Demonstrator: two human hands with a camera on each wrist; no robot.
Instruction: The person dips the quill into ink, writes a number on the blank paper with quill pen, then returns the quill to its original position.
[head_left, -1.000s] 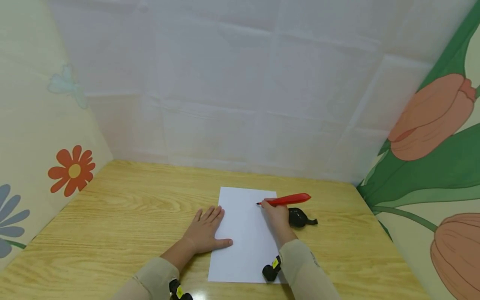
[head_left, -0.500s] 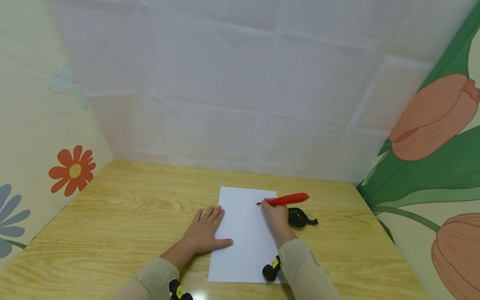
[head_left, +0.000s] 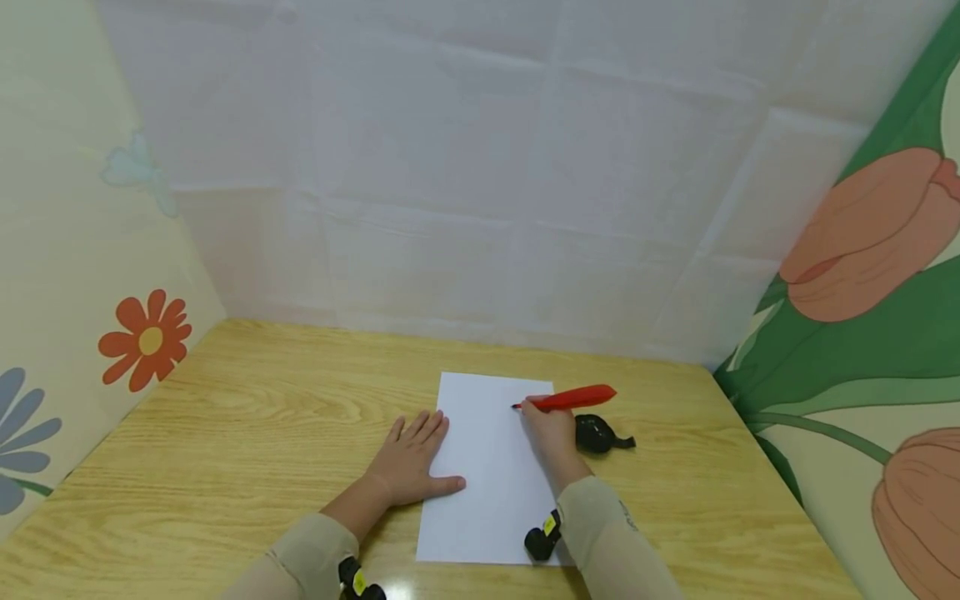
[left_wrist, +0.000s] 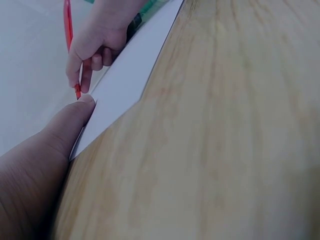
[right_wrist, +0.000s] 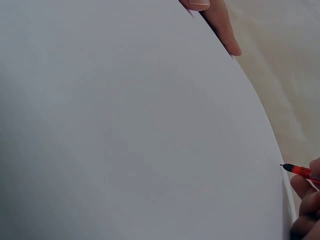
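A blank-looking white sheet of paper point(head_left: 483, 467) lies upright on the wooden table. Flat along its left edge rests my left hand point(head_left: 408, 467), fingers spread and thumb on the paper. My right hand point(head_left: 553, 437) sits at the sheet's upper right and pinches a red pen point(head_left: 577, 397) with a thick, tapering body. The pen leans to the right, its dark tip at the paper's surface. In the right wrist view the black point of the pen point(right_wrist: 295, 169) shows over the sheet near its edge. The left wrist view has my left thumb point(left_wrist: 70, 122) on the paper.
Just right of my right hand lies a glossy black rounded thing point(head_left: 596, 435) with a short stem-like end. The wood-grain table point(head_left: 300, 400) runs back to a white cloth point(head_left: 450, 208). Flower-printed panels point(head_left: 847, 358) stand at both sides.
The back end of the red pen has shifted slightly left, while its tip stays at nearly the same spot on the paper. My left hand has not moved.
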